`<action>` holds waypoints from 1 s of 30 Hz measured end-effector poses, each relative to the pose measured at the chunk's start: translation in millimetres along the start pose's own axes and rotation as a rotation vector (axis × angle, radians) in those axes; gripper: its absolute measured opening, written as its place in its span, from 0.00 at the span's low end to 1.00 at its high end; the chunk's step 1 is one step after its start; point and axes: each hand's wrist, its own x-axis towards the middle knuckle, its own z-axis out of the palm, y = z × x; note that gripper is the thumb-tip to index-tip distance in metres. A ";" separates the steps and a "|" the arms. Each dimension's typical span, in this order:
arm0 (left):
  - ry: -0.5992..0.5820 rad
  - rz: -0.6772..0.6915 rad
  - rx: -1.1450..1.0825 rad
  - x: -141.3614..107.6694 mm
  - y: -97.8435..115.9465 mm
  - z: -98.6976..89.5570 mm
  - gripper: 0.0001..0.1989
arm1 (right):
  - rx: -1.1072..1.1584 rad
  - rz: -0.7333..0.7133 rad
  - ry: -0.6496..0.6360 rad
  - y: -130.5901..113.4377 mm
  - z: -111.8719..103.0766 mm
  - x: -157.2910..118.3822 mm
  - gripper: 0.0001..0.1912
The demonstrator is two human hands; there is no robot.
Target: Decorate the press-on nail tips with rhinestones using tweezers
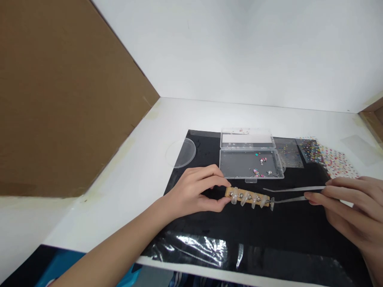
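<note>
Left hand (191, 191) pinching the wooden stick (248, 195) at its end, right hand (354, 207) closed on parted steel tweezers (295, 194) beside the clear false nails (234, 196). Risk: a slipping tip knocking nails loose.

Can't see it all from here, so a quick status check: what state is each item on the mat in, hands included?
Wooden stick, held level, five false nails along it
Left hand, gripping the stick's end
Tweezers, arms apart, one tip at the end nail
Right hand, holding the tweezers
Clear plastic box, open, sequins in its base
Round clear lid, lying flat
Sticker sheet, lying flat
</note>
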 end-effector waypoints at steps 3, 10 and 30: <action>0.002 0.000 0.006 0.0 0.0 0.2 0.06 | 0.057 -0.047 -0.084 0.2 -2.2 11.3 0.18; 0.003 0.021 0.008 1.1 0.3 -0.8 0.07 | 0.133 0.043 -0.068 -4.5 2.6 19.7 0.17; -0.013 0.022 0.013 1.6 1.1 -2.4 0.07 | 0.122 0.030 -0.049 -3.0 4.6 19.2 0.18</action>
